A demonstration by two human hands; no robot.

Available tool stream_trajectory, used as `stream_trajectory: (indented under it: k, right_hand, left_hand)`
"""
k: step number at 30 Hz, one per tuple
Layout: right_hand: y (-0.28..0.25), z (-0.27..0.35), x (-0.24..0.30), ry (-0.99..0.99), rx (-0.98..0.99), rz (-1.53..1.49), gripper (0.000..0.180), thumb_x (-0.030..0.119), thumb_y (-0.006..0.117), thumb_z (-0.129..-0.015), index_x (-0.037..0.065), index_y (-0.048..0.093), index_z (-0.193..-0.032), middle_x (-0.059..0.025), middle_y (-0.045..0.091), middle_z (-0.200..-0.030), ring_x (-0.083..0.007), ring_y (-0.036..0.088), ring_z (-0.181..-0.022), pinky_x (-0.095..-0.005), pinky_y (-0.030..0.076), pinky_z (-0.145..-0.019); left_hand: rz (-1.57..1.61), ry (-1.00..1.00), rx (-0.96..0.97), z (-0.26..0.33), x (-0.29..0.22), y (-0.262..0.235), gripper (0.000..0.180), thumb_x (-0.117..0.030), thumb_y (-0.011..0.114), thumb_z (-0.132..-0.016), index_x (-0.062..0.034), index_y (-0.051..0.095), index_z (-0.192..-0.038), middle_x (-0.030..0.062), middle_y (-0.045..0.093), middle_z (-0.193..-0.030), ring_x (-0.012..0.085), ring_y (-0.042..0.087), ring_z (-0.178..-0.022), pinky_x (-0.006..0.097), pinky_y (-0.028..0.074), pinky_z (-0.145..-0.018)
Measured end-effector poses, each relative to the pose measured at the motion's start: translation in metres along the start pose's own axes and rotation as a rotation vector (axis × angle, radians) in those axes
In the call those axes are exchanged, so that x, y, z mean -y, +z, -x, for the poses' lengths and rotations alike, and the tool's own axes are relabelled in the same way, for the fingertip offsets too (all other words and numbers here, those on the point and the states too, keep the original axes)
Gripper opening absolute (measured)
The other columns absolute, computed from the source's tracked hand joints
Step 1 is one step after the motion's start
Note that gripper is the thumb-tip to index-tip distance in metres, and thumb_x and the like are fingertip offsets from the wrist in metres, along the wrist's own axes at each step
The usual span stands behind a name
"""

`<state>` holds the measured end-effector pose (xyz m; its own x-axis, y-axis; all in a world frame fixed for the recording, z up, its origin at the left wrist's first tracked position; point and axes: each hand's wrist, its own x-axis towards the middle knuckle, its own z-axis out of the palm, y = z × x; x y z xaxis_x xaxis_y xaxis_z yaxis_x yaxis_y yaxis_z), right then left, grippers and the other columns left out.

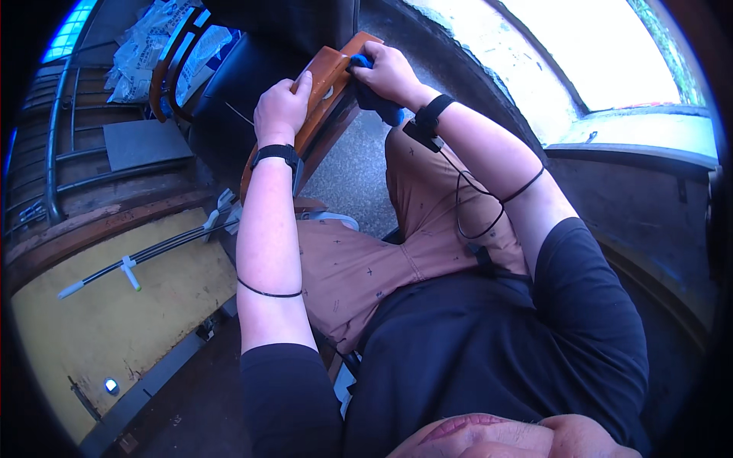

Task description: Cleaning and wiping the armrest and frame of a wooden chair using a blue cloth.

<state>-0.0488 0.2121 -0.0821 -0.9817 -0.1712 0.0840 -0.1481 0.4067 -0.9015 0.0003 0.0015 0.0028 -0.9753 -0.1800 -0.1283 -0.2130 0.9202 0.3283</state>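
A black padded chair (240,80) stands in front of me with a glossy orange-brown wooden armrest (324,70) on its near right side. My left hand (280,112) is closed around the armrest's left edge, its thumb lying along the wood. Bunched in my right hand (392,76) is a dark blue cloth (376,101), pressed to the armrest's far end, with a loose part hanging below my fingers. A small pale oval spot (328,93) shows on the armrest's side between my hands. The fingertips of both hands are partly hidden.
Behind the chair's other armrest (159,88) lie printed plastic bags (141,57). On the left are a metal-bar frame (52,153), a grey board (146,143) and a yellow panel (153,313) with a thin rod (164,246) on it. A bright window (611,61) is at right.
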Motion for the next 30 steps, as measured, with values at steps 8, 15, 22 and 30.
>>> stream_trajectory:
  k: [8, 15, 22, 30]
  right_hand:
    - [0.008, 0.006, 0.005, -0.172, -0.154, -0.173, 0.028, 0.028, 0.077, -0.087, 0.003, 0.068, -0.097, -0.0181, 0.071, -0.089, -0.034, 0.071, -0.084, -0.0384, 0.057, -0.079]
    - [0.005, 0.006, 0.006, -0.17, -0.225, -0.104, 0.027, 0.022, 0.079, -0.086, 0.002, 0.068, -0.101, -0.0122, 0.071, -0.09, -0.0234, 0.071, -0.082, -0.0346, 0.058, -0.08]
    - [-0.015, -0.014, 0.039, -0.081, -0.004, 0.019, 0.032, 0.027, 0.075, -0.087, -0.001, 0.071, -0.102, -0.0199, 0.074, -0.097, -0.0313, 0.073, -0.086, -0.0395, 0.059, -0.082]
    - [-0.02, -0.006, 0.007, 0.005, 0.131, 0.238, 0.032, 0.026, 0.076, -0.085, 0.001, 0.068, -0.103, -0.0166, 0.073, -0.094, -0.0303, 0.073, -0.085, -0.0389, 0.059, -0.082]
  left_hand:
    - [-0.007, -0.001, -0.014, -0.001, 0.002, -0.004, 0.06, -0.059, 0.046, -0.104, -0.0081, 0.077, -0.095, 0.0145, 0.076, -0.095, 0.0317, 0.071, -0.091, 0.044, 0.056, -0.081]
    - [0.017, -0.016, 0.011, 0.001, 0.002, -0.003, 0.059, -0.059, 0.046, -0.104, -0.0085, 0.075, -0.093, 0.0144, 0.075, -0.092, 0.0302, 0.072, -0.089, 0.043, 0.057, -0.08]
    - [0.042, 0.005, -0.081, 0.001, 0.006, 0.003, 0.059, -0.058, 0.049, -0.103, -0.0079, 0.076, -0.087, 0.0122, 0.074, -0.084, 0.0272, 0.072, -0.082, 0.042, 0.059, -0.075]
    - [0.056, -0.014, -0.036, 0.002, 0.006, 0.0, 0.058, -0.058, 0.048, -0.104, -0.0087, 0.077, -0.095, 0.0127, 0.076, -0.092, 0.0277, 0.072, -0.086, 0.042, 0.057, -0.079]
